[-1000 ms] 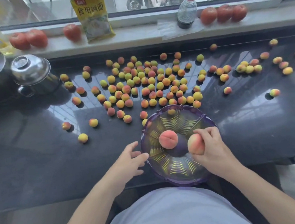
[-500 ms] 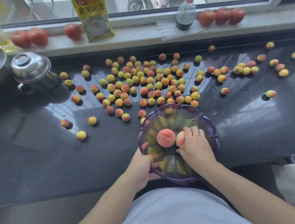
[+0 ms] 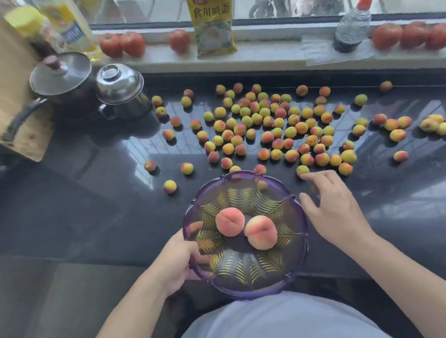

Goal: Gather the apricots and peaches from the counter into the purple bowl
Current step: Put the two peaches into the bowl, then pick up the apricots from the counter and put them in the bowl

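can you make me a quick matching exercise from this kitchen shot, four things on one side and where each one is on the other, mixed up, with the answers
Things:
1. peaches
2. apricots
3. tomatoes
4. left hand

Places:
A. on the window sill
B. gripping the bowl rim
C. scattered over the dark counter
D. inside the purple bowl

Pairs: 1-D, 2-C, 3-A, 4-B
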A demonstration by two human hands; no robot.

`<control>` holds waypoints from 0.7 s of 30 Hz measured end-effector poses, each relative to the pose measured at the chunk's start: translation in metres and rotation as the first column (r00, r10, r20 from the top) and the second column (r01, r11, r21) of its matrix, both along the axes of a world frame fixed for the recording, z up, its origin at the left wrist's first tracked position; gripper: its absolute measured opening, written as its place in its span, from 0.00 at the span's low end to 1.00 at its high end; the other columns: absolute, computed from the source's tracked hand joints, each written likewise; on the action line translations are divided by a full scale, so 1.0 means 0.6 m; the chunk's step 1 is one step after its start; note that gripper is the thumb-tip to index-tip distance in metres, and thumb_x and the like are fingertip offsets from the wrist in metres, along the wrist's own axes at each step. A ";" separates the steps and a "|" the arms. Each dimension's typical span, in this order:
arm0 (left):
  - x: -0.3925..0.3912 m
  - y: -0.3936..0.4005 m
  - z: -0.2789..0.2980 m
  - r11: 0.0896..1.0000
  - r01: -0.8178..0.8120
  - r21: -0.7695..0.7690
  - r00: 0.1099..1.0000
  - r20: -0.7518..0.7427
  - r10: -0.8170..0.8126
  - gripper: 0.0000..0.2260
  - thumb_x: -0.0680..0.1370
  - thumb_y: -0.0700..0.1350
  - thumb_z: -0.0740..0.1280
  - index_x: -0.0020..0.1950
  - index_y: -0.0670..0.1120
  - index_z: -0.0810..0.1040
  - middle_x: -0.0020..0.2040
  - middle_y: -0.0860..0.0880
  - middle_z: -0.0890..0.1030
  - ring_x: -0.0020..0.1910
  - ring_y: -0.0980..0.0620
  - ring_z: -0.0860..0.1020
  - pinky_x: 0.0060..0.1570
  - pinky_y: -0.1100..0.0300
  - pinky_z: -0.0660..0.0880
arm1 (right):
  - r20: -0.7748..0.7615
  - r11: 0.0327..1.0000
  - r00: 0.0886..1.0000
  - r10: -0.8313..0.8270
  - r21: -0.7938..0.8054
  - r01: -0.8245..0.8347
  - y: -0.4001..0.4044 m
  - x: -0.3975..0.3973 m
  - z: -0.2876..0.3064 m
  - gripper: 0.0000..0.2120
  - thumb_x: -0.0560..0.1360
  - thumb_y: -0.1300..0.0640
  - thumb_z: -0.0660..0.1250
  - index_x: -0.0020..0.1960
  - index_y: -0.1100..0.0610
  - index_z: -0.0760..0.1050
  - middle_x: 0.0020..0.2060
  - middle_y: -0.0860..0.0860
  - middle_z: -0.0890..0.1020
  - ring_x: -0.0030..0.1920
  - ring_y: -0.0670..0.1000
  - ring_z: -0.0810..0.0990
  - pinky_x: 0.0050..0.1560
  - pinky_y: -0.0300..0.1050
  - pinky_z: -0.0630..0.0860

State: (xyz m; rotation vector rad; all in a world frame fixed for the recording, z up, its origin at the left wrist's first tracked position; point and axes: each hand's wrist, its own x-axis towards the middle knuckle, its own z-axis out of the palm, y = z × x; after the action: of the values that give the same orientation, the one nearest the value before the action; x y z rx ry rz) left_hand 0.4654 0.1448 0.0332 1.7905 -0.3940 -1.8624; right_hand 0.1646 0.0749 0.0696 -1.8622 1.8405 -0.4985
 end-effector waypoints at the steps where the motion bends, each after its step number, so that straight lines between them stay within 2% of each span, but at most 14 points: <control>1: 0.026 0.012 0.005 0.999 -0.031 -0.007 0.999 0.017 0.031 0.31 0.75 0.24 0.53 0.65 0.52 0.79 0.47 0.45 0.89 0.46 0.41 0.82 0.44 0.39 0.84 | 0.020 1.000 0.999 0.027 0.014 -0.028 -0.007 0.018 -0.006 0.18 0.79 0.56 0.68 0.69 0.52 0.74 0.60 0.47 0.74 0.58 0.49 0.75 0.57 0.46 0.74; 3: 0.078 0.039 0.019 0.993 -0.113 -0.022 0.993 0.026 0.114 0.31 0.74 0.23 0.53 0.64 0.51 0.80 0.44 0.44 0.88 0.43 0.43 0.84 0.44 0.40 0.83 | 0.051 0.995 0.994 0.097 0.032 -0.099 -0.019 0.059 -0.015 0.17 0.80 0.57 0.67 0.68 0.52 0.74 0.60 0.47 0.74 0.58 0.49 0.75 0.57 0.46 0.73; 5: 0.124 0.073 0.028 0.972 -0.235 -0.029 0.970 0.059 0.236 0.31 0.74 0.23 0.52 0.64 0.49 0.80 0.38 0.44 0.86 0.35 0.44 0.83 0.42 0.40 0.83 | 0.072 0.986 0.985 0.159 0.043 -0.163 -0.035 0.100 -0.023 0.16 0.80 0.57 0.66 0.68 0.53 0.75 0.60 0.48 0.74 0.56 0.48 0.74 0.55 0.44 0.70; 7: 0.168 0.108 0.030 0.929 -0.368 -0.038 0.923 0.107 0.370 0.32 0.73 0.24 0.51 0.67 0.48 0.78 0.37 0.44 0.85 0.37 0.41 0.82 0.40 0.40 0.83 | 0.058 0.969 0.971 0.232 0.072 -0.235 -0.047 0.139 -0.030 0.16 0.80 0.57 0.66 0.67 0.53 0.75 0.60 0.48 0.74 0.54 0.48 0.75 0.54 0.43 0.70; 10: 0.221 0.152 0.033 0.844 -0.534 -0.055 0.832 0.145 0.536 0.33 0.73 0.25 0.51 0.71 0.48 0.77 0.51 0.39 0.85 0.44 0.35 0.84 0.41 0.40 0.83 | 0.024 0.924 0.936 0.351 0.151 -0.351 -0.064 0.195 -0.043 0.16 0.81 0.55 0.64 0.68 0.52 0.75 0.62 0.48 0.75 0.54 0.49 0.75 0.55 0.44 0.70; 12: 0.250 0.169 0.033 0.790 -0.609 -0.075 0.773 0.168 0.612 0.32 0.74 0.26 0.51 0.70 0.50 0.76 0.60 0.36 0.83 0.47 0.34 0.84 0.43 0.39 0.83 | 0.005 0.895 0.913 0.407 0.199 -0.400 -0.073 0.230 -0.049 0.16 0.81 0.55 0.63 0.68 0.52 0.74 0.64 0.49 0.74 0.57 0.50 0.76 0.56 0.46 0.73; 14: 0.276 0.176 0.037 0.750 -0.655 -0.094 0.731 0.175 0.660 0.29 0.76 0.27 0.51 0.68 0.50 0.76 0.62 0.35 0.81 0.48 0.34 0.84 0.41 0.40 0.83 | -0.020 0.865 0.887 0.462 0.229 -0.446 -0.081 0.265 -0.055 0.16 0.81 0.55 0.62 0.68 0.53 0.74 0.64 0.50 0.74 0.61 0.52 0.75 0.60 0.48 0.73; 17: 0.314 0.173 0.034 0.708 -0.699 -0.102 0.689 0.167 0.705 0.27 0.77 0.26 0.51 0.67 0.48 0.76 0.59 0.35 0.81 0.47 0.33 0.84 0.31 0.44 0.83 | -0.052 0.833 0.853 0.520 0.251 -0.492 -0.096 0.326 -0.073 0.16 0.81 0.55 0.61 0.68 0.53 0.74 0.63 0.51 0.74 0.63 0.54 0.75 0.61 0.50 0.73; 19: 0.336 0.165 0.028 0.709 -0.697 -0.108 0.692 0.154 0.705 0.26 0.77 0.26 0.51 0.63 0.48 0.78 0.58 0.36 0.81 0.47 0.33 0.85 0.34 0.44 0.84 | -0.065 0.807 0.822 0.566 0.247 -0.536 -0.106 0.376 -0.092 0.17 0.81 0.55 0.61 0.69 0.52 0.72 0.63 0.52 0.72 0.60 0.59 0.76 0.59 0.53 0.75; 21: 0.351 0.151 0.021 0.728 -0.677 -0.108 0.712 0.156 0.685 0.25 0.78 0.26 0.51 0.60 0.50 0.78 0.59 0.36 0.81 0.48 0.34 0.85 0.41 0.42 0.82 | -0.075 0.789 0.799 0.596 0.235 -0.567 -0.113 0.422 -0.110 0.19 0.80 0.55 0.62 0.70 0.50 0.68 0.65 0.53 0.70 0.55 0.61 0.77 0.54 0.54 0.76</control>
State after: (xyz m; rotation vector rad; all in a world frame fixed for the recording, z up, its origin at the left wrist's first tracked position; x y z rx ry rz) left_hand 0.6757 0.2356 0.0456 1.7534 0.1700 -1.1529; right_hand 0.4180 0.0071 0.0033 -2.2227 1.2190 0.0487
